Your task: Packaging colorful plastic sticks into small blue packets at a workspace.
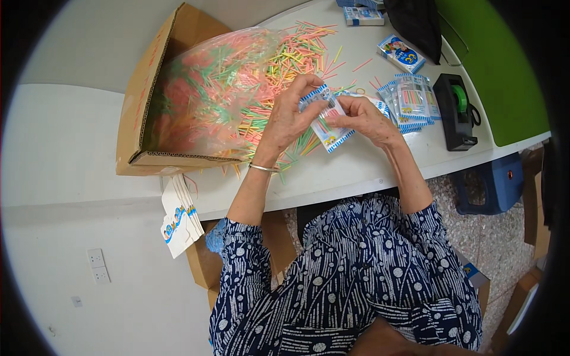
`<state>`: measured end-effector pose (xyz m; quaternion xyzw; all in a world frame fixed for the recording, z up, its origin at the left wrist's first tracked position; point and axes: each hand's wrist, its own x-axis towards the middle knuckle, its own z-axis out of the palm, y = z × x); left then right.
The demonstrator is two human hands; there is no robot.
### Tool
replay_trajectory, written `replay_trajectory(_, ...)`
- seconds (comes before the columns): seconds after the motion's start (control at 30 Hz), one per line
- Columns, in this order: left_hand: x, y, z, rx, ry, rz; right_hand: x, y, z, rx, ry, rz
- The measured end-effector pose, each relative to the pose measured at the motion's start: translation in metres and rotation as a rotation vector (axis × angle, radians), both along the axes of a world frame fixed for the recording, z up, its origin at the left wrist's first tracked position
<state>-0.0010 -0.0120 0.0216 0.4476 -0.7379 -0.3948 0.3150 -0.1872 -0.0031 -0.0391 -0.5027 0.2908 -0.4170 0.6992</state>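
Between my two hands is a small clear plastic packet (333, 137) with blue-striped ends and thin coloured sticks showing inside. My left hand (289, 121) grips its left side, thumb across the front. From the right, my right hand (369, 123) pinches the packet's edge between thumb and fingers. Beneath and behind the hands spreads a loose heap of pink, green and yellow sticks (300, 56). Similar filled packets (414, 98) lie piled just right of my right hand. Whether the held packet's upper end is sealed cannot be made out.
A cardboard box (132, 133) lies on its side at the left, a clear bag of sticks (208, 89) spilling from it. A black tape dispenser (452, 127) stands at right. Small printed boxes (401, 53) and a black bag (415, 24) sit farther back. A blue stool (493, 187) is beside the table.
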Motion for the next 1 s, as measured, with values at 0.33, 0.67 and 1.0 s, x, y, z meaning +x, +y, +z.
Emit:
replay_trajectory(0.33,-0.016,-0.007,-0.017,-0.078,0.126,-0.140,-0.020,0.006,-0.011,0.012,0.104,0.005)
replay_trajectory(0.67,-0.025,-0.035,-0.068,-0.304,-0.224,-0.059,-0.135,0.001,0.006,-0.263,1.059,-0.545)
replay_trajectory(1.0,-0.037,-0.042,-0.089,-0.402,-0.438,-0.098,-0.067,0.006,0.001,-0.812,1.286,-0.798)
